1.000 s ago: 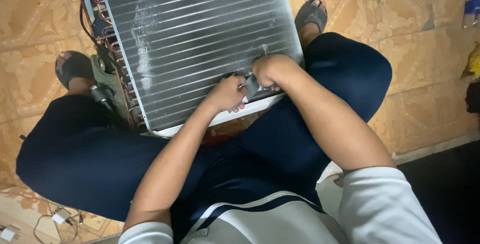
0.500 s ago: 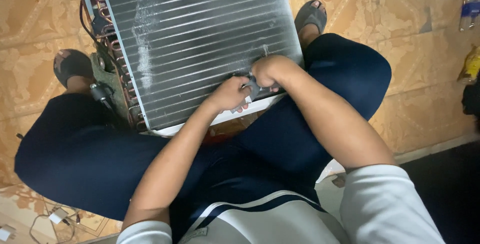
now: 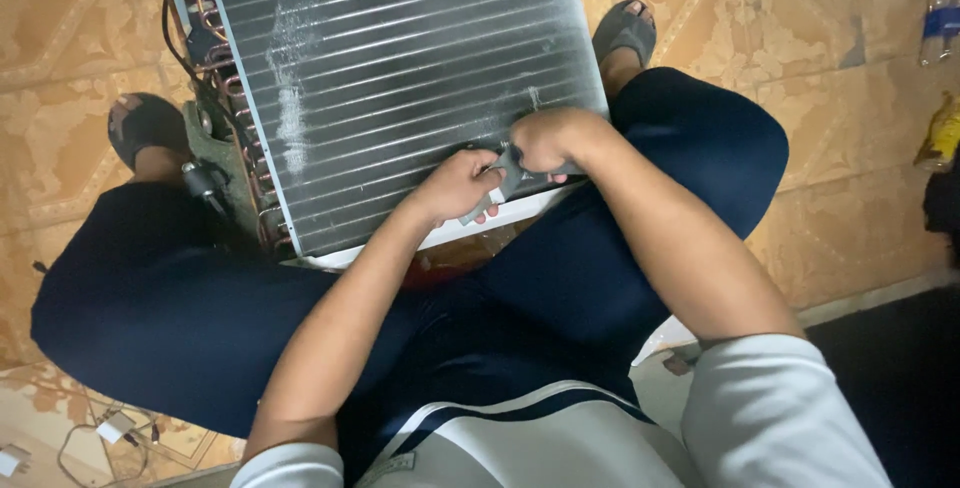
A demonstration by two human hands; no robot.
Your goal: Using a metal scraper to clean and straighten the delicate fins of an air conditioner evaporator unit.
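A finned metal coil unit (image 3: 400,78) with copper tube bends along its left side stands on the floor between my knees. Both hands rest at its near lower edge. My left hand (image 3: 458,188) and my right hand (image 3: 545,140) together grip a small grey tool (image 3: 500,186) pressed against the fins. The tool's working end is hidden under my fingers. My legs in dark trousers spread to either side, with sandalled feet beside the unit.
Patterned tan floor tiles surround me. A plastic bottle (image 3: 941,20) and a yellow object (image 3: 940,133) lie at the right edge. White chargers and cables (image 3: 110,430) sit at the lower left. A dark mat (image 3: 900,378) covers the lower right.
Both hands have stayed at the same spot on the coil's lower edge, shifting only slightly. The view has barely moved.
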